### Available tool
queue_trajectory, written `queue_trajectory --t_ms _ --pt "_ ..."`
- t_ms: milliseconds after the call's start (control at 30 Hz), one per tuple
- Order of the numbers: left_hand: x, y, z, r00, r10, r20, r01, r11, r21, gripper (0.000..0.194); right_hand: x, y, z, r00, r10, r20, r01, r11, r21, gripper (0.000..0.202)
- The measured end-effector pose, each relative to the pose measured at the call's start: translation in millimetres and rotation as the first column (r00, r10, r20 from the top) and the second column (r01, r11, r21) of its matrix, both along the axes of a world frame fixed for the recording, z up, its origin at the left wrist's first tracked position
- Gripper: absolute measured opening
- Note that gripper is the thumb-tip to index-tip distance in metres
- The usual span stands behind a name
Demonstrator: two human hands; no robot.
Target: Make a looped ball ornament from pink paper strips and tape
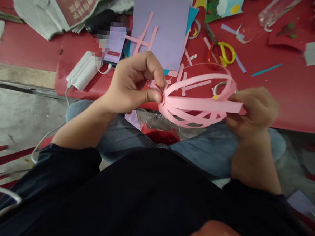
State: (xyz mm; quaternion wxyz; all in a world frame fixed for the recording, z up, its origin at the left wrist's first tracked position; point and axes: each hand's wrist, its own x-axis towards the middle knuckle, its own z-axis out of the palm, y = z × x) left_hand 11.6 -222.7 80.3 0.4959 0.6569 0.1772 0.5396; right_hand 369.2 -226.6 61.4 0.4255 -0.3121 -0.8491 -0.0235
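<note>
A cage-like shape of curved pink paper strips (198, 105) is held in the air over my lap, in front of the red table's near edge. My left hand (139, 84) pinches its gathered left end between thumb and fingers, and a short bit of pink paper sticks out there. At the other end my right hand (251, 112) is closed on the strips, its fingertips partly hidden behind the paper. One wide strip runs straight across the front, its right end loose near my right hand.
On the red table (269, 100) lie purple sheets (166, 32) with pink strips, yellow-handled scissors (226, 53), tape rolls, paper scraps, a phone (115, 45), a white power bank (82, 69) with a cable, and newspaper (38, 9).
</note>
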Motion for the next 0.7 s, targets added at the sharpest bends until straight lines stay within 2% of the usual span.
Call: queue_trajectory --t_ms 133,300,433,567,633,700 --pt "0.0 -0.7 6.4 0.999 -0.020 -0.033 0.018 0.999 -0.041 0.043 2.6 1.9 1.5 1.000 -0.023 -0.016 0.023 0.999 0.025 0.022" --pt "-4.5 -1.8 14.3 0.981 -0.070 -0.182 0.044 0.989 -0.142 0.049 1.8 3.7 0.8 0.999 -0.015 -0.047 0.018 0.997 0.070 0.031" --pt "-8.4 -5.1 14.8 0.963 -0.103 -0.251 0.062 0.984 -0.169 0.052 -0.5 3.8 -1.0 0.999 -0.026 -0.048 0.030 0.997 0.070 0.040" --pt "-9.3 -3.4 13.3 0.951 -0.139 -0.277 0.101 0.984 -0.149 0.054 0.3 4.5 -2.9 0.998 -0.030 -0.054 0.032 0.999 0.043 0.037" --pt "-9.0 0.8 13.3 0.965 -0.066 -0.252 0.055 0.997 -0.051 0.059 2.5 6.1 -3.4 0.996 -0.047 -0.075 0.051 0.997 0.053 0.032" --pt "-8.9 6.4 12.5 0.959 0.127 -0.252 -0.121 0.992 0.040 0.073 5.1 8.0 -3.6 0.992 -0.073 -0.102 0.082 0.993 0.085 0.028"
